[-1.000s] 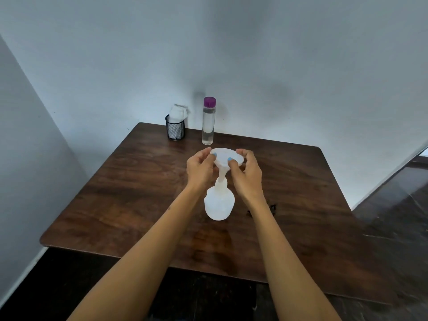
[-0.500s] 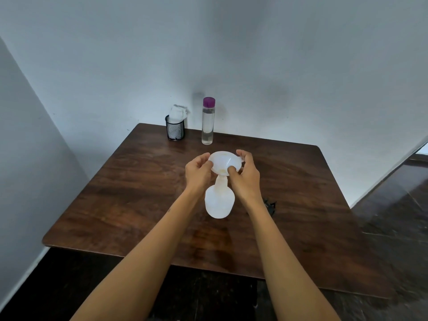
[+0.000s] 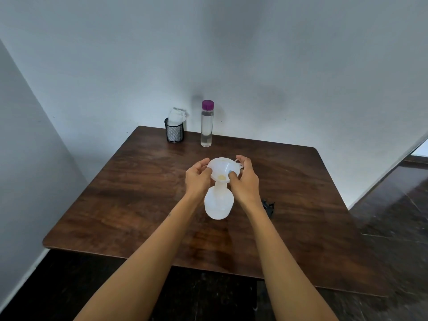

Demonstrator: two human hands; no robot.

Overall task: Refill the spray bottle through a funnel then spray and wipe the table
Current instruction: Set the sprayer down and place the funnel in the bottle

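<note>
A white translucent spray bottle (image 3: 218, 203) without its head stands on the dark wooden table (image 3: 129, 193) near the middle. A white funnel (image 3: 220, 169) sits in its neck, its bowl tipped toward me. My left hand (image 3: 197, 179) pinches the funnel's left rim. My right hand (image 3: 246, 180) pinches the right rim, thumb inside the bowl. A clear bottle of liquid with a purple cap (image 3: 206, 123) stands at the back edge. A black object (image 3: 268, 206), perhaps the spray head, lies right of my right wrist, partly hidden.
A black mesh cup holding white cloth (image 3: 174, 129) stands at the back left by the wall. Walls close the table in at the back and left. Dark floor lies to the right and in front.
The funnel has come down into the bottle's neck and tilted so its inside faces me. Both hands stayed on its rim.
</note>
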